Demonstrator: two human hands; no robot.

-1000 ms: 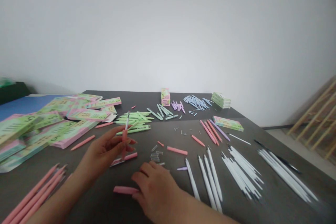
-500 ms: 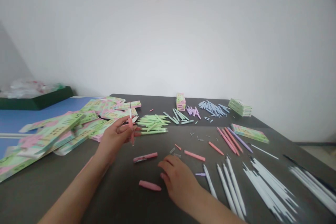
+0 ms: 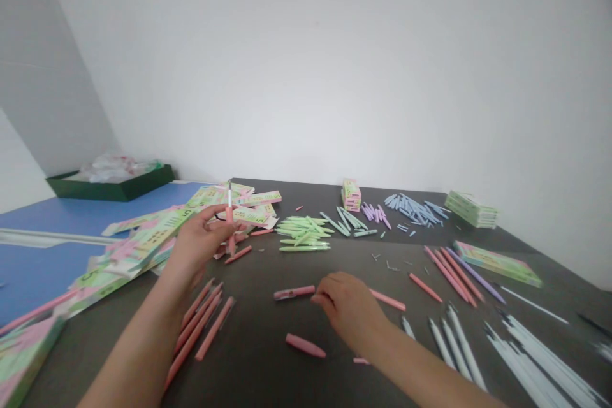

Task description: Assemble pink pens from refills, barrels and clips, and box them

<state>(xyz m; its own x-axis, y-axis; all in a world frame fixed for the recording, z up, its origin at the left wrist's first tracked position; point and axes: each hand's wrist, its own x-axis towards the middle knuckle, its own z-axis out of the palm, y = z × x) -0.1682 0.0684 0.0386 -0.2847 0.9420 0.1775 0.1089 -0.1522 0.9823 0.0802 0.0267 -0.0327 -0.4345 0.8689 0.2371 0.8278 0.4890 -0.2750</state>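
Observation:
My left hand (image 3: 208, 236) is raised at left centre, its fingers closed round a pink pen barrel (image 3: 230, 243). A white pen refill (image 3: 230, 194) stands upright out of the barrel's top. Low over the dark table, my right hand (image 3: 351, 306) has its fingers curled downward, and its fingertips are mostly hidden. Just left of those fingers lies a pink pen part with a clip (image 3: 294, 292). Nearer to me is a tapered pink pen part (image 3: 306, 345). Another pink barrel (image 3: 388, 299) shows beyond the right hand's far side.
Several pink pens (image 3: 203, 319) lie by my left forearm. Colourful cartons (image 3: 157, 236) are heaped at left. Green pens (image 3: 303, 229) and blue pen parts (image 3: 414, 209) lie farther back. White refills (image 3: 530, 357) and white pens (image 3: 459, 344) are at right, and a green tray (image 3: 119, 190) is at far left.
The view has turned left, bringing pink pens beside my left forearm into sight. My right hand has moved slightly forward, over where small clear pieces lay, its fingers more curled. My left hand still holds the barrel.

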